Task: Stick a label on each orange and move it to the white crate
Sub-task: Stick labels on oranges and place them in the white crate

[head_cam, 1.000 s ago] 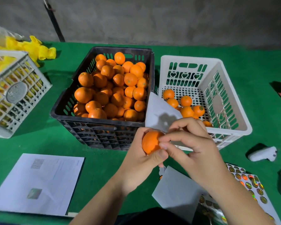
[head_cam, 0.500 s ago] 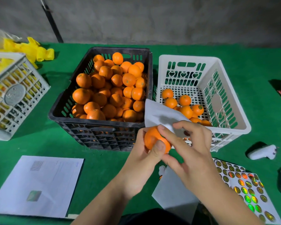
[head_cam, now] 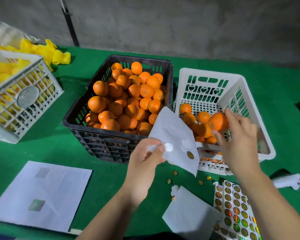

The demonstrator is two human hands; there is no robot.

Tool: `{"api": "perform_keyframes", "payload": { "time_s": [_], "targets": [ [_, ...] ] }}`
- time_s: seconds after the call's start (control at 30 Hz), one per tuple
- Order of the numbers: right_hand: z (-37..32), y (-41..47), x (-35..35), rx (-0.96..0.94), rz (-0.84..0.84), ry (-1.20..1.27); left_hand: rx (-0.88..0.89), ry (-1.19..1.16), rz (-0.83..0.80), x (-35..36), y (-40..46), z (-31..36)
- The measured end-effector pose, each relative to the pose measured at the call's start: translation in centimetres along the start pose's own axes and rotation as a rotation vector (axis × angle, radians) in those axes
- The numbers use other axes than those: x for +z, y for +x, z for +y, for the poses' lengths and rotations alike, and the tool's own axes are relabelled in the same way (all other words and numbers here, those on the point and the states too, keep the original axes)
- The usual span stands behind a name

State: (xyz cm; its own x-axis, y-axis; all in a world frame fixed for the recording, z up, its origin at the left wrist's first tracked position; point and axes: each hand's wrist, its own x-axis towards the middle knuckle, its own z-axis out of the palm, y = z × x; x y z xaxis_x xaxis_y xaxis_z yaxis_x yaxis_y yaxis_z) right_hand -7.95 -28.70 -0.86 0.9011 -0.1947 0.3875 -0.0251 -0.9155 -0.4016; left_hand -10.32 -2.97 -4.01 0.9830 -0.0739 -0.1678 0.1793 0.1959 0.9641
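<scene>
Green cloth covers the table (head_cam: 215, 66) under a rough grey wall, and right in the middle sits the black crate (head_cam: 80, 116), piled high with oranges (head_cam: 128, 101). Just beside it on the right, the white crate (head_cam: 239, 80) with a small heap of fruit on its floor. The right hand (head_cam: 239, 135) reaches over the white crate's near rim, fingers curled round an orange (head_cam: 216, 121) held above the heap inside; the hand is blurred, so whether a label sits on that fruit cannot be told. The left hand (head_cam: 145, 158) is out in front of the black crate, thumb and fingers pinching a white backing sheet (head_cam: 173, 135) that tilts up across the gap between the two crates, with one round sticker (head_cam: 190, 155) on its lower part. A few loose stickers (head_cam: 169, 181) lie on the cloth below it. Near the bottom right, a sticker sheet (head_cam: 232, 208) full of shiny round labels, partly under the right forearm, with a blank white sheet (head_cam: 189, 212) beside it. Printed paper (head_cam: 42, 193) lies at lower left, and a grey crate (head_cam: 24, 94) with yellow netting (head_cam: 47, 51) stands far left.
</scene>
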Motion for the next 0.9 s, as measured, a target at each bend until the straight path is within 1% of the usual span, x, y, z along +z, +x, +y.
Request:
{"api": "perform_keyframes", "payload": {
  "time_s": [0.07, 0.1, 0.13, 0.17, 0.2, 0.23, 0.27, 0.3, 0.33, 0.37, 0.4, 0.47, 0.5, 0.53, 0.57, 0.63, 0.67, 0.7, 0.73, 0.77, 0.8, 0.83, 0.87, 0.9],
  "targets": [
    [0.6, 0.6, 0.6, 0.132, -0.226, -0.229, 0.019, -0.038, -0.044, -0.2, 0.2, 0.2],
    [0.5, 0.4, 0.9, 0.162, -0.260, -0.276, 0.025, -0.062, -0.066, -0.3, 0.4, 0.4],
    [0.2, 0.0, 1.1, 0.159, -0.239, -0.243, 0.033, -0.080, -0.086, -0.5, 0.6, 0.5],
    [-0.4, -0.6, 1.0, 0.148, -0.201, -0.113, 0.049, -0.099, -0.100, -0.7, 0.9, 0.8],
    [-1.5, -1.3, 0.6, 0.180, -0.188, 0.109, 0.072, -0.122, -0.115, -0.8, 1.2, 1.1],
    [-2.6, -1.9, 0.1, 0.280, -0.233, 0.375, 0.100, -0.148, -0.142, -0.9, 1.6, 1.3],
    [-3.9, -2.4, -0.3, 0.410, -0.323, 0.633, 0.131, -0.167, -0.166, -1.0, 1.9, 1.6],
    [-4.9, -2.8, -0.4, 0.519, -0.454, 0.844, 0.153, -0.179, -0.179, -1.1, 2.4, 1.8],
    [-5.5, -3.2, -0.2, 0.576, -0.590, 1.019, 0.159, -0.186, -0.177, -1.1, 2.8, 2.1],
    [-6.0, -3.5, 0.0, 0.618, -0.668, 1.178, 0.157, -0.186, -0.166, -1.0, 3.2, 2.4],
    [-6.4, -3.7, 0.3, 0.673, -0.679, 1.326, 0.151, -0.171, -0.161, -1.0, 3.6, 2.6],
    [-7.0, -3.7, 0.8, 0.781, -0.607, 1.591, 0.159, -0.113, -0.224, -1.3, 4.5, 3.1],
    [-7.2, -3.6, 1.0, 0.816, -0.561, 1.674, 0.183, -0.058, -0.278, -1.7, 5.0, 3.4],
    [-7.2, -3.6, 1.2, 0.832, -0.522, 1.720, 0.227, 0.049, -0.318, -2.6, 5.6, 4.0],
    [-7.2, -3.5, 1.3, 0.837, -0.486, 1.737, 0.294, 0.219, -0.329, -3.7, 6.4, 4.8],
    [-6.8, -3.4, 1.7, 0.823, -0.422, 1.740, 0.453, 0.656, -0.268, -6.2, 8.5, 6.5],
    [-6.6, -3.5, 1.8, 0.816, -0.401, 1.736, 0.449, 0.868, -0.218, -7.6, 9.7, 7.2],
    [-6.5, -3.5, 1.9, 0.815, -0.386, 1.721, 0.381, 1.077, -0.161, -8.9, 11.0, 7.6],
    [-6.4, -3.6, 2.0, 0.820, -0.375, 1.696, 0.237, 1.300, -0.101, -9.9, 12.2, 8.0],
    [-6.3, -3.7, 2.2, 0.826, -0.364, 1.668, 0.009, 1.495, -0.053, -10.3, 13.3, 8.1],
    [-6.1, -3.9, 2.3, 0.826, -0.352, 1.647, -0.226, 1.592, -0.042, -10.6, 14.0, 8.2],
    [-6.0, -4.0, 2.5, 0.822, -0.346, 1.633, -0.386, 1.579, -0.054, -10.7, 14.5, 8.1],
    [-5.9, -4.2, 2.7, 0.816, -0.338, 1.617, -0.471, 1.499, -0.070, -10.7, 14.8, 8.0],
    [-5.7, -4.4, 2.8, 0.808, -0.331, 1.599, -0.483, 1.424, -0.083, -10.6, 15.4, 7.9]
  ]
}}
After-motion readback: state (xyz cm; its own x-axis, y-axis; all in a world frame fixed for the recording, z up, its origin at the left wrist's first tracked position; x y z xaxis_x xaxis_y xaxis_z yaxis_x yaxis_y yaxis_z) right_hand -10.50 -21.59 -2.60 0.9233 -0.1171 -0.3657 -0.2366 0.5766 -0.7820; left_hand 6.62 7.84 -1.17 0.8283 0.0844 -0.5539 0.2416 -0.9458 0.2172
